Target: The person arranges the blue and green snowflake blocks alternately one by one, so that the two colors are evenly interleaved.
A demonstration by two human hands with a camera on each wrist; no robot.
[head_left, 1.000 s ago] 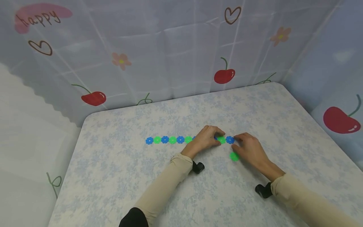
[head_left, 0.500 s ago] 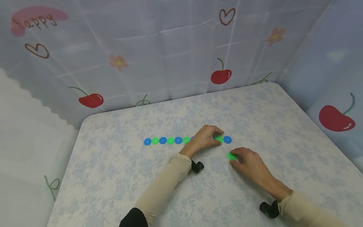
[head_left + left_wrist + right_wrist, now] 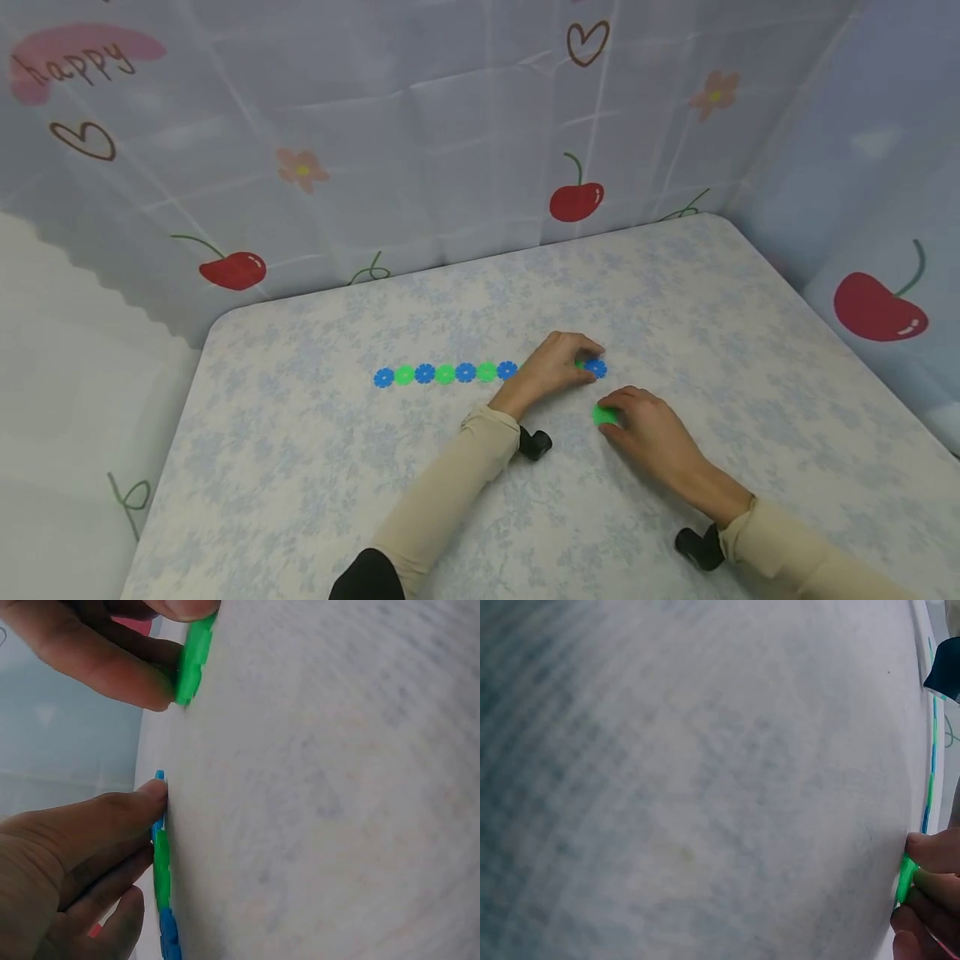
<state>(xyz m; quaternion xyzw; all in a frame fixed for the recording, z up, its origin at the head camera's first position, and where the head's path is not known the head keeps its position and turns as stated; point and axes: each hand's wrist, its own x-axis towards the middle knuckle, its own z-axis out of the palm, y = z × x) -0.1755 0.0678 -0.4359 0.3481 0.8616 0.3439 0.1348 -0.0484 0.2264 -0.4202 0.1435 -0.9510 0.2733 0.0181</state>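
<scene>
In the head view, a straight row of alternating blue and green notched plastic discs [image 3: 446, 374] lies on the table. My left hand [image 3: 553, 367] is over its right part and hides some discs. Its thumb and fingers pinch the row's last blue disc [image 3: 596, 368], whose edge [image 3: 160, 774] shows past the thumb in the left wrist view. Nearer the body, my right hand [image 3: 652, 433] pinches a separate green disc [image 3: 604, 415] between thumb and fingers. That green disc [image 3: 195, 660] appears tilted on edge in the left wrist view, apart from the row.
A pale floral cloth covers the table [image 3: 300, 483]. Behind it hangs a curtain [image 3: 450, 167] printed with cherries and hearts, and another curtain [image 3: 885, 183] flanks the right side. Small black cameras [image 3: 536, 444] sit at both wrists.
My right hand has left the row's end, come nearer the body and taken hold of the loose green disc. My left hand has shifted right along the row to the last blue disc.
</scene>
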